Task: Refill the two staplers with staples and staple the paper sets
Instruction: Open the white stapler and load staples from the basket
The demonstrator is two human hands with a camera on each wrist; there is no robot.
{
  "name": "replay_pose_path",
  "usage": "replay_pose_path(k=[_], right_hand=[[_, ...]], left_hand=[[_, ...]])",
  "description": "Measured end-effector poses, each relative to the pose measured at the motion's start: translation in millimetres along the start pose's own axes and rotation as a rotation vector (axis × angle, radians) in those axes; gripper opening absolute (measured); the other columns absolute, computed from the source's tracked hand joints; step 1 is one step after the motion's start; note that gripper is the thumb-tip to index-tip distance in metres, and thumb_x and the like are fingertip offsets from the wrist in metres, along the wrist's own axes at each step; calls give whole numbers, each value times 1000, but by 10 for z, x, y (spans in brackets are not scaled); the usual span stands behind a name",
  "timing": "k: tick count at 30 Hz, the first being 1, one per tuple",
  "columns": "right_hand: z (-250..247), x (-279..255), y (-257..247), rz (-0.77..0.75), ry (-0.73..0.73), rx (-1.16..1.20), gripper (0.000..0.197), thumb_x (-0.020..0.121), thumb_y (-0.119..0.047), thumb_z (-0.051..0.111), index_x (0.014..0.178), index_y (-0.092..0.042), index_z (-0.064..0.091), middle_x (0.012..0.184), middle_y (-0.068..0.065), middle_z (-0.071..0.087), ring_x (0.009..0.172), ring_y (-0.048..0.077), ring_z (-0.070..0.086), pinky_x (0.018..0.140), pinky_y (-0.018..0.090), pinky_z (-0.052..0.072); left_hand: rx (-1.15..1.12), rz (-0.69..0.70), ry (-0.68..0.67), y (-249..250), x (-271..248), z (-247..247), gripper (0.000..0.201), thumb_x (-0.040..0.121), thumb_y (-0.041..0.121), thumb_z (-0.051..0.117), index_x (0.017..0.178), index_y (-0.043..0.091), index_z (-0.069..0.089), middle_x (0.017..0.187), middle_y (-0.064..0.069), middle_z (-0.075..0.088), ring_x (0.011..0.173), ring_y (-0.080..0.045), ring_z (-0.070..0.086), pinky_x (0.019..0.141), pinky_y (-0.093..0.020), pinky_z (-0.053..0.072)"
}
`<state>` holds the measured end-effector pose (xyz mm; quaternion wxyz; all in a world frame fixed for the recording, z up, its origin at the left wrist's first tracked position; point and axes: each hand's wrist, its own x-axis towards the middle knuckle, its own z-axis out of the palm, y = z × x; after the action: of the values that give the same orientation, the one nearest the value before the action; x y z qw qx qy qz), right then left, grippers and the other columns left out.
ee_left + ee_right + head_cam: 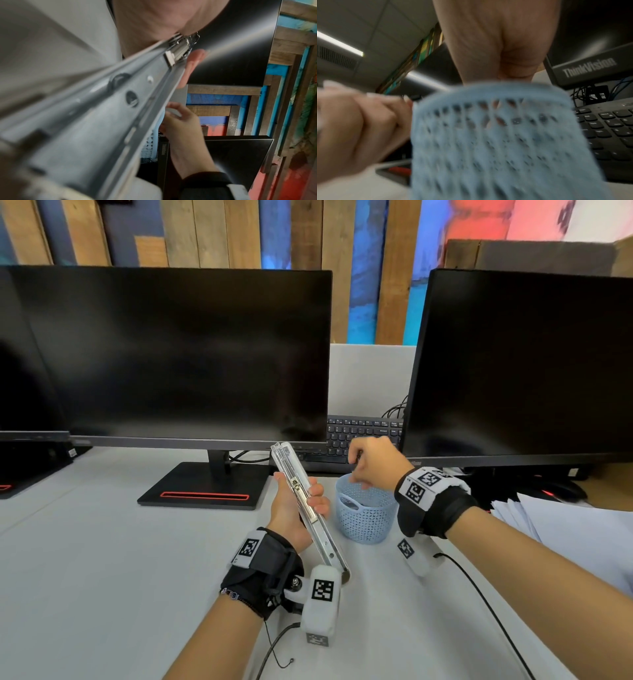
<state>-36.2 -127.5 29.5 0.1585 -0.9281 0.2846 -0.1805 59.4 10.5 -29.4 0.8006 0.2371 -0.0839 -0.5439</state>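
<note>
A long silver stapler point(301, 494) stands tilted, its rear end low near the table and its front pointing up toward the monitor. My left hand point(287, 511) grips it around the middle. The open metal channel of the stapler point(102, 108) fills the left wrist view. My right hand point(370, 463) hangs over a light blue mesh basket point(364, 518), fingers curled down past the rim. The basket point(488, 135) hides those fingertips in the right wrist view, so I cannot tell if they hold anything. A fanned stack of white paper point(565, 529) lies at the right.
Two dark monitors point(178, 354) point(520, 364) stand behind the hands, with a black keyboard point(363, 433) between them. One monitor base point(205, 491) sits left of the stapler. A mouse point(561, 491) lies near the papers. Cables trail over the white table point(102, 559).
</note>
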Motion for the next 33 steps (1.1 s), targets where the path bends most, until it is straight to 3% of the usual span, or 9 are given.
replay_pose_path(k=[4, 10, 13, 18, 21, 25, 30, 33], right_hand=[[-257, -125, -296, -195, 125, 477, 13, 81, -10, 75, 89, -3, 68, 73, 11, 74, 61, 13, 70, 57, 19, 53], [-372, -163, -688, -431, 38, 476, 14, 84, -17, 73, 95, -8, 71, 87, 6, 76, 80, 11, 72, 79, 22, 57], [-309, -137, -721, -427, 75, 363, 9, 84, -16, 73, 92, -11, 74, 87, 2, 75, 80, 9, 70, 80, 23, 57], [-236, -133, -697, -373, 128, 237, 7, 82, -16, 75, 88, -14, 75, 94, 2, 70, 74, 15, 71, 78, 30, 59], [-225, -137, -696, -356, 138, 211, 8, 82, -17, 75, 89, -13, 76, 94, 2, 70, 72, 15, 71, 75, 25, 58], [-216, -110, -700, -343, 157, 164, 10, 82, -18, 75, 90, -13, 78, 91, 2, 71, 68, 10, 68, 65, 12, 51], [-238, -96, -706, -327, 158, 246, 11, 82, -21, 75, 90, -14, 77, 88, -1, 71, 64, 3, 67, 62, 8, 50], [-238, -105, -744, -335, 167, 189, 10, 82, -21, 75, 88, -15, 78, 89, -3, 69, 70, 6, 64, 61, 7, 45]], left_hand=[[44, 9, 0, -23, 5, 36, 62, 90, 69, 28, 76, 11, 43, 47, 1, 44, 29, -7, 35, 31, -14, 32], [116, 25, -10, -66, -6, 73, 61, 91, 67, 28, 76, 10, 44, 47, 0, 45, 30, -8, 36, 32, -14, 33], [182, 24, -25, -89, -23, 82, 61, 91, 67, 27, 77, 10, 45, 49, 0, 45, 31, -8, 37, 34, -13, 33], [273, 37, -11, -126, -18, 72, 63, 91, 67, 27, 78, 9, 49, 54, -1, 45, 34, -8, 37, 36, -15, 35], [277, 34, -1, -138, -13, 73, 63, 91, 66, 28, 80, 8, 51, 55, -1, 46, 34, -8, 38, 35, -16, 37], [274, 33, -3, -144, -7, 66, 63, 91, 66, 28, 81, 8, 51, 55, -1, 46, 35, -8, 39, 35, -16, 37], [266, 33, -13, -131, 1, 62, 64, 92, 66, 27, 80, 8, 50, 55, -1, 46, 34, -8, 38, 36, -16, 37], [272, 27, -15, -141, 3, 55, 64, 91, 67, 28, 81, 8, 51, 57, -2, 46, 34, -8, 39, 36, -16, 38]])
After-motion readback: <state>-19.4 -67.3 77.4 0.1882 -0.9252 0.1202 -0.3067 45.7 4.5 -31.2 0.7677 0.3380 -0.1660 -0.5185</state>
